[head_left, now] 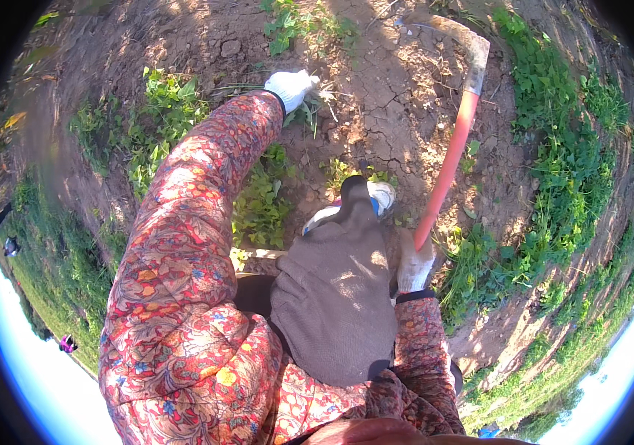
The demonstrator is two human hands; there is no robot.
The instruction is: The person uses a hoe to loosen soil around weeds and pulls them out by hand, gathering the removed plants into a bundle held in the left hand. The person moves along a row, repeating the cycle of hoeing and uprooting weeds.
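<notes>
My left hand, in a white knitted glove, reaches far forward over the soil. It is closed on some uprooted weeds, whose stems and leaves stick out past the fingers on the right. Beside my knee, my right hand in a matching glove wraps round the lower end of a sickle's red handle. The sickle points forward, and its worn, soil-stained metal blade bends to the left above the ground at the top. Where the blade's tip ends is hard to make out against the soil.
Cracked brown soil lies ahead. Leafy green plants grow on the left, with a denser row on the right. My bent knee and white shoe are in the middle. A distant person shows at far left.
</notes>
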